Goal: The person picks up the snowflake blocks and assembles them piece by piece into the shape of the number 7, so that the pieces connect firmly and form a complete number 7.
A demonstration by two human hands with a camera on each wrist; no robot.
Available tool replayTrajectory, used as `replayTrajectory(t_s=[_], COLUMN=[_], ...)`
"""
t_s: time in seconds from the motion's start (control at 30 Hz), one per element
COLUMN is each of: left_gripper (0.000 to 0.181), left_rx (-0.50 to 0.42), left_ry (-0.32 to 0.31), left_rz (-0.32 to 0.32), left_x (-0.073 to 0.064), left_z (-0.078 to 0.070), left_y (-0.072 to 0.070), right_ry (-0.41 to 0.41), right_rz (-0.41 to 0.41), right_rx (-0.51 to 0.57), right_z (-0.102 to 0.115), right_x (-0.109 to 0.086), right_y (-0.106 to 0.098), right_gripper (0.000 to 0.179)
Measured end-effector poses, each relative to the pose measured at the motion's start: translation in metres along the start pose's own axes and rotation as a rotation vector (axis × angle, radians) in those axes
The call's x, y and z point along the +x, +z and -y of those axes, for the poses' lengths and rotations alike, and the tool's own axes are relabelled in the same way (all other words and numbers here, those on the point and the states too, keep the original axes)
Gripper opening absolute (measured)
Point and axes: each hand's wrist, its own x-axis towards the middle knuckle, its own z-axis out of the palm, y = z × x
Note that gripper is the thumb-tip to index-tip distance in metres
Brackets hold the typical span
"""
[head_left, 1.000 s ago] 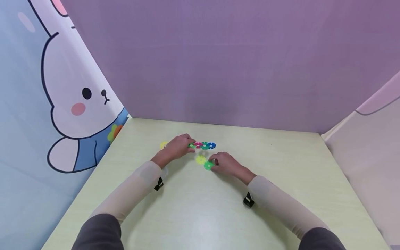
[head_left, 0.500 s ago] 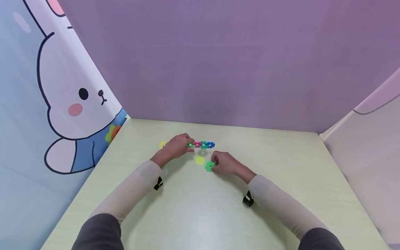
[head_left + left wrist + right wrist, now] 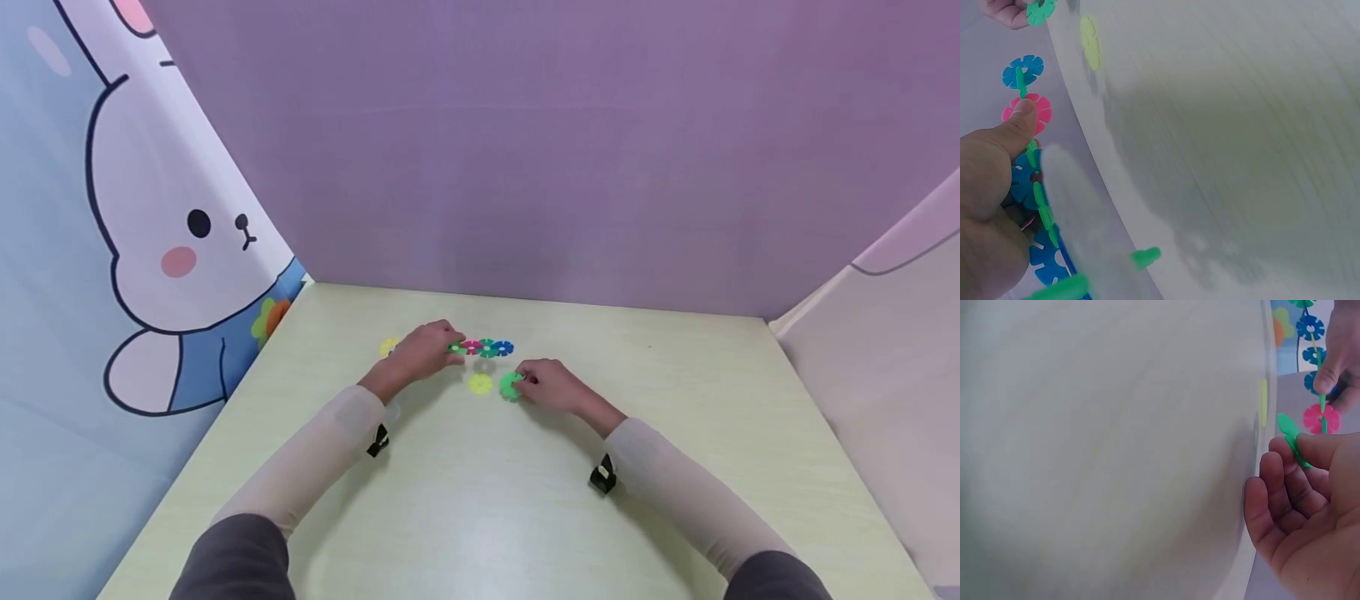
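My left hand (image 3: 424,350) grips a chain of slotted plastic snowflake discs (image 3: 487,348) linked edge to edge, in blue, green and pink. In the left wrist view its thumb lies against the pink disc (image 3: 1040,112), and the blue end disc (image 3: 1023,71) sticks out past it. My fingers and palm hide part of the chain. My right hand (image 3: 551,387) pinches a single green disc (image 3: 511,386) between thumb and fingers, to the right of a yellow disc (image 3: 480,383) lying on the table. Green disc and chain are apart.
Another yellow disc (image 3: 388,346) shows partly behind my left hand. The pale table (image 3: 480,500) ends at a purple back wall (image 3: 525,167). A rabbit-printed cloth (image 3: 165,250) hangs at the left, a pale panel (image 3: 900,350) at the right.
The right hand has drawn the green disc rightward, away from the yellow disc, then raised and turned it slightly. My left hand stays nearly still with the chain.
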Motion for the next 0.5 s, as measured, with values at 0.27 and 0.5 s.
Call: replayTrajectory(t_s=[0.27,0.5], left_gripper=[0.050,0.050], left_rx=[0.004,0.004], left_ry=[-0.006,-0.010], left_rz=[-0.007,-0.017], left_x=[0.003,0.004], left_z=[0.002,0.002], left_y=[0.000,-0.001], right_ry=[0.028,0.037], right_rz=[-0.082,-0.154], right_rx=[0.060,0.181], right_z=[-0.007,-0.011], right_x=[0.004,0.011], right_y=[-0.017,-0.030], right_gripper=[0.032,0.030])
